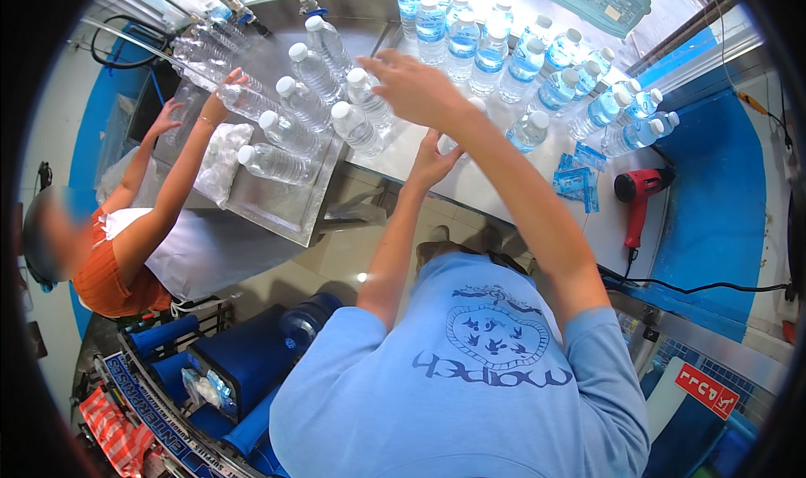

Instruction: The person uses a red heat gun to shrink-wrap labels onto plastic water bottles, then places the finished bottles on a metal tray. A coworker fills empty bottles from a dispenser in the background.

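My right hand [411, 85] reaches left across the table, fingers apart, just above and beside the white cap of an unlabelled clear bottle [367, 100]. Whether the fingertips touch it, I cannot tell. Below my right forearm, my left hand [434, 161] is closed round a water bottle [449, 143], mostly hidden by the hand and forearm. Several more capped bottles without labels, such as this one [354, 128], stand to the left. Towards the right is a crowd of bottles with blue labels, among them one near the front [527, 132].
At left, a person in orange [126, 264] handles bottles over a steel counter [290, 214]. Loose blue labels [576, 184] and a red heat gun [640, 201], its black cord trailing right, lie on the white table [487, 194]. A cart with blue jugs [311, 318] stands lower left.
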### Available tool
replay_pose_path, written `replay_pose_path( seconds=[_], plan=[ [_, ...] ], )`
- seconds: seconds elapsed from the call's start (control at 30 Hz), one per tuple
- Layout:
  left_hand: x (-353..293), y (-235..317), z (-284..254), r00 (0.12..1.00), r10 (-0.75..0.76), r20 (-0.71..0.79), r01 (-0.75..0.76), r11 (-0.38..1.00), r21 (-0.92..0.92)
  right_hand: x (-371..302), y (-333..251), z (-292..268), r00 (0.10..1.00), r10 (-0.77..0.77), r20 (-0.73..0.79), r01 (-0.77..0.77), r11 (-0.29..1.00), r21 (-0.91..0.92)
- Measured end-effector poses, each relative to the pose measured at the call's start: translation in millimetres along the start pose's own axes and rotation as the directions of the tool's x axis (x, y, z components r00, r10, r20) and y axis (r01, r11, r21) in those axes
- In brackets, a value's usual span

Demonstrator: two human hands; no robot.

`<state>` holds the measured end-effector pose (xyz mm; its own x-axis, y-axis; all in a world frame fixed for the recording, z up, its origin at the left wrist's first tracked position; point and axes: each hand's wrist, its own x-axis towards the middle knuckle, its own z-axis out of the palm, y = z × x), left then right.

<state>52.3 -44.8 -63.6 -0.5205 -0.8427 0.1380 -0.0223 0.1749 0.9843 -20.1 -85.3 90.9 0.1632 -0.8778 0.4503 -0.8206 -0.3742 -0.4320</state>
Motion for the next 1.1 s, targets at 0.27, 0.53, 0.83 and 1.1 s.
replay_pose_path(
  seconds=[0.27, 0.53, 0.83, 1.1],
  plan=[
    [-6, -18, 6, 0.999, 0.002, 0.051, 0.004, 0.994, -0.11, 14, -7, 36, 0.99, 0.062, 0.13, -0.051, 0.995, -0.081],
    [3, -51, 11, 0.978, -0.108, 0.179, 0.142, 0.971, -0.191, -108, -55, -127, 0.961, 0.109, -0.255, -0.104, 0.994, 0.033],
    [-28, -1, 15, 0.932, 0.289, -0.218, -0.197, 0.909, 0.367, -224, -16, -123, 0.88, 0.436, -0.189, -0.466, 0.87, -0.161],
    [-77, 38, 101, 0.97, 0.208, 0.129, -0.216, 0.975, 0.053, -248, 22, -110, 0.878, 0.378, -0.294, -0.383, 0.923, 0.043]
  ],
)
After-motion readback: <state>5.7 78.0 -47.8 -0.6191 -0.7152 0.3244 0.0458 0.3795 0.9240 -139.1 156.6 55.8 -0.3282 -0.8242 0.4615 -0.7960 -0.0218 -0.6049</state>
